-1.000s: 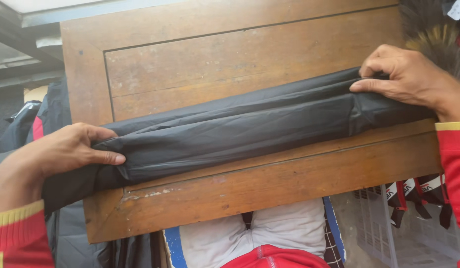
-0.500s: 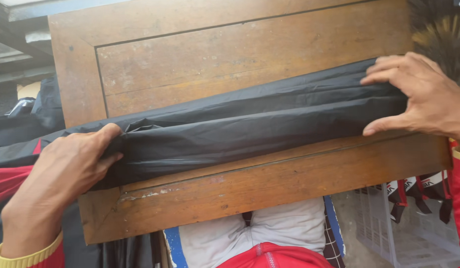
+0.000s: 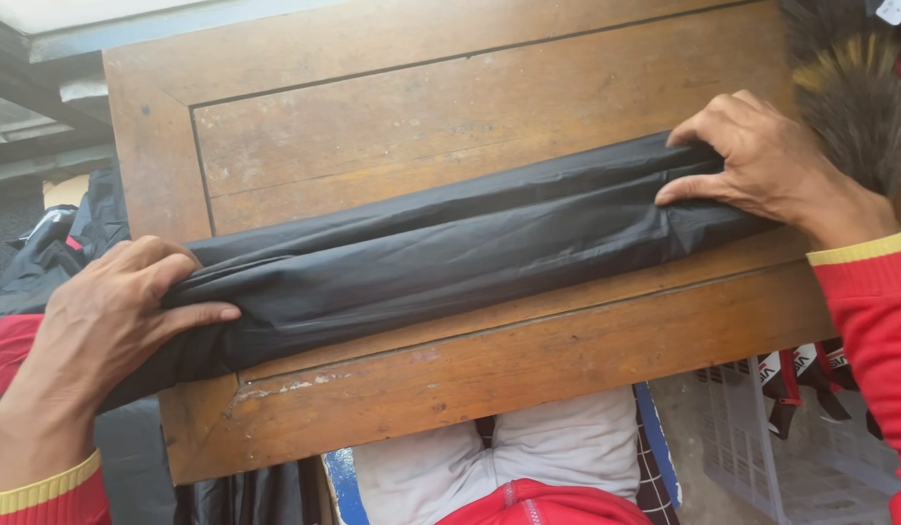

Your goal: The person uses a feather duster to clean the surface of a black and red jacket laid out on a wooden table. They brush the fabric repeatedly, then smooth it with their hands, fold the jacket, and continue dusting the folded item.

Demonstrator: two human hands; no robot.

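Both hands sit differently than half a second ago: left hand (image 3: 115, 316) now rests flatter on the bundle's left end with fingers (image 3: 193, 316) stretched over it, right hand (image 3: 762, 160) has slid further onto the right end. Nearest the camera, white cloth (image 3: 528, 467) and red fabric (image 3: 548, 507) lie below the counter's front edge, white plastic crate (image 3: 771, 457) low right. Rolled black fabric (image 3: 450, 258) lies diagonally across the wooden counter (image 3: 489, 87), left end lower and hanging past the edge, right end higher. Left fingers press down on the roll, thumb hidden, not closed around it. Right fingers lie spread on the roll, pinning it flat, no clenching. Dark bristly brush (image 3: 849, 87) sits far right, behind the right hand
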